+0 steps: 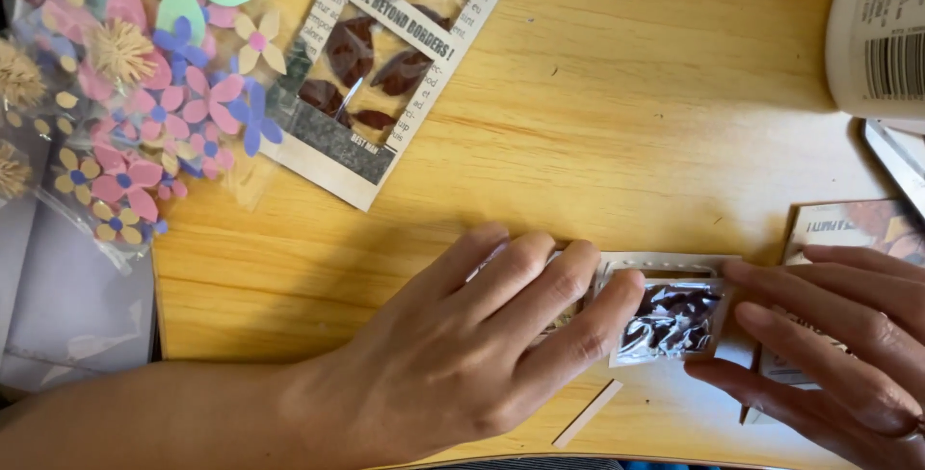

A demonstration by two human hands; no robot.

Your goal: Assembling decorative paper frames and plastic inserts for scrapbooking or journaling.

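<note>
Light wooden tabletop (636,114) with visible grain, filling most of the frame; its rounded front edge runs along the bottom. Even, soft light, with faint shadows falling toward the lower left. At the far left of the frame, a pale grey surface (67,306) adjoins the table's edge.

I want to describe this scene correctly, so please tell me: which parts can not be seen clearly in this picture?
- Head view: the left part of the small clear packet lies under the left hand.
- The card beneath the right hand is mostly covered; its picture is unclear.
- The white bottle is cut off by the top right edge.
- The bag of paper flowers runs off the left edge.
</note>
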